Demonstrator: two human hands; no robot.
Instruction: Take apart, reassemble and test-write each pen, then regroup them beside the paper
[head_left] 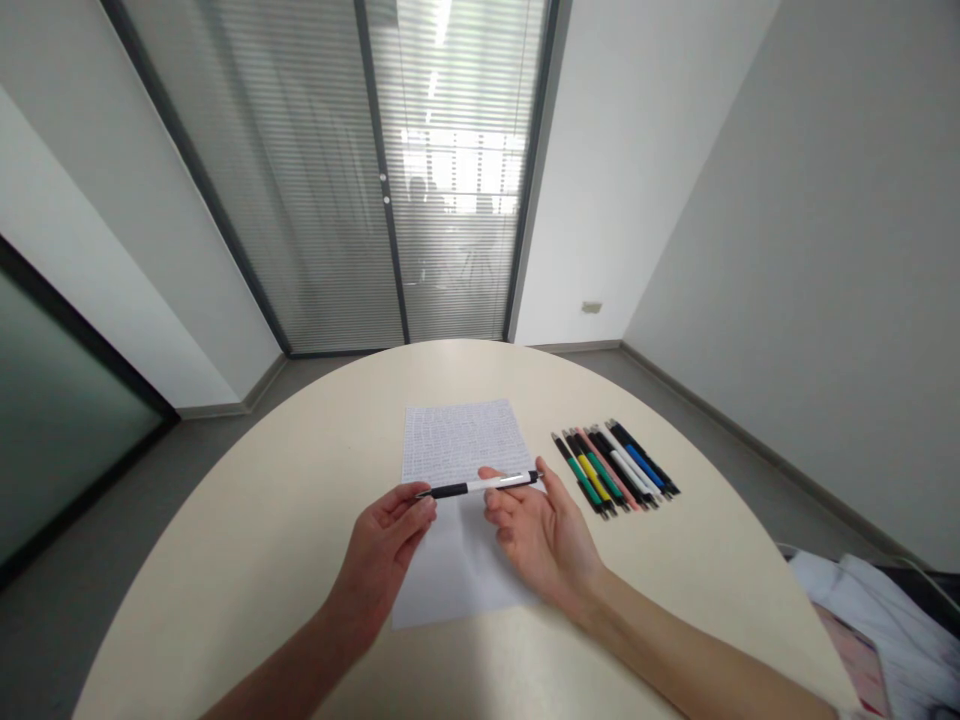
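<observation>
A white ballpoint pen (486,484) with a black grip is held level above a sheet of paper (466,440). My left hand (391,540) pinches its tip end between thumb and fingers. At the other end, my right hand (544,540) has the pen's clicker end by the thumb, with the fingers curled beneath the barrel. Dense handwriting or print fills the upper part of the paper; the lower part is blank. Right of the paper lies a row of several pens (615,467) in green, yellow, pink, black, white and blue, side by side and slanted.
The round cream table (300,480) holds all of this. Beyond its far edge stands a glass partition (450,250) with blinds. At the lower right, beside the table, are white papers or cloth (885,610) and a cable.
</observation>
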